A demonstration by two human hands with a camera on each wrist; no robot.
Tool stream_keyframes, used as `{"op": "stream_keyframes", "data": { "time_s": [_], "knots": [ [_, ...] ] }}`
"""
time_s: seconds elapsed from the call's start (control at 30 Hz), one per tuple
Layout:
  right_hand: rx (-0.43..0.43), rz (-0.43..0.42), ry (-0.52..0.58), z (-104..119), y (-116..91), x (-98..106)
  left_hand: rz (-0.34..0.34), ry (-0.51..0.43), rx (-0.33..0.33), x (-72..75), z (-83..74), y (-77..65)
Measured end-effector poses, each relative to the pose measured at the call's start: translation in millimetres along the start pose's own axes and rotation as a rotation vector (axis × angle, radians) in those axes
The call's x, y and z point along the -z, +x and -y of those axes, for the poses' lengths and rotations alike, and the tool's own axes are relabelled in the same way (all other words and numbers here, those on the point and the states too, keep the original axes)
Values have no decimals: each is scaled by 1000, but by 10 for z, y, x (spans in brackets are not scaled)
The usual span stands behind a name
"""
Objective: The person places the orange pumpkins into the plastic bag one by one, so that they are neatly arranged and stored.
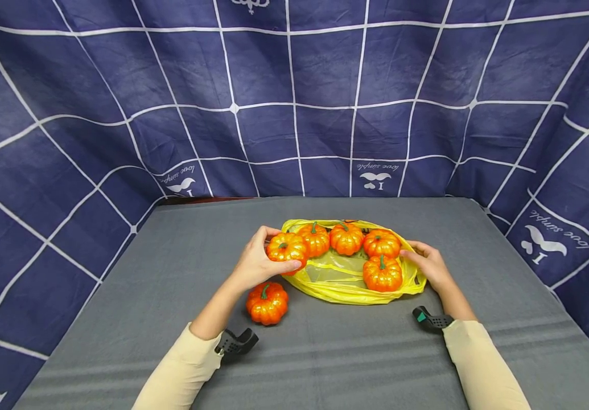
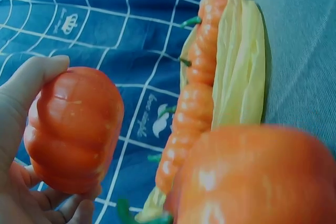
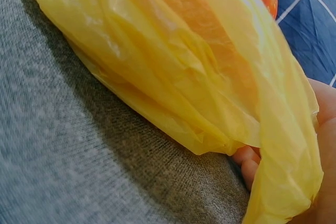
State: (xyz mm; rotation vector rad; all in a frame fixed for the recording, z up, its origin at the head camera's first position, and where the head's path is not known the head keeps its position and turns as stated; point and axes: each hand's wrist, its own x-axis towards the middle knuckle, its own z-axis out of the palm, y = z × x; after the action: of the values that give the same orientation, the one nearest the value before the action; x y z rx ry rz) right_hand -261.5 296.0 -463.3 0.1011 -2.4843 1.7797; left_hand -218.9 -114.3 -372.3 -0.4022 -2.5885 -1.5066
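My left hand (image 1: 260, 259) grips a small orange toy pumpkin (image 1: 285, 246) at the left rim of a yellow plastic bag (image 1: 325, 291). In the left wrist view, thumb and fingers curl round this pumpkin (image 2: 76, 129), held up off the table. Several more pumpkins (image 1: 346, 239) with green stems sit inside the spread-open bag, along its back and right side. At the bag's right edge, my right hand (image 1: 429, 265) holds the plastic. The right wrist view shows the yellow film (image 3: 157, 77) covering part of the fingers (image 3: 249, 165).
One loose pumpkin (image 1: 267, 303) stands on the grey cloth-covered table (image 1: 335, 359), left of the bag and beside my left forearm. It looms blurred in the left wrist view. A blue curtain (image 1: 325, 131) with white grid lines hangs behind the table and along both sides.
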Motion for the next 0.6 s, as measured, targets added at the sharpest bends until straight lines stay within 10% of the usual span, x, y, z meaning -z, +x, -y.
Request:
{"op": "stream_keyframes", "data": {
  "time_s": [0.6],
  "knots": [
    [-1,-4,-12,-12,17,2,10,-19,4,-497,-241,176]
  ]
}}
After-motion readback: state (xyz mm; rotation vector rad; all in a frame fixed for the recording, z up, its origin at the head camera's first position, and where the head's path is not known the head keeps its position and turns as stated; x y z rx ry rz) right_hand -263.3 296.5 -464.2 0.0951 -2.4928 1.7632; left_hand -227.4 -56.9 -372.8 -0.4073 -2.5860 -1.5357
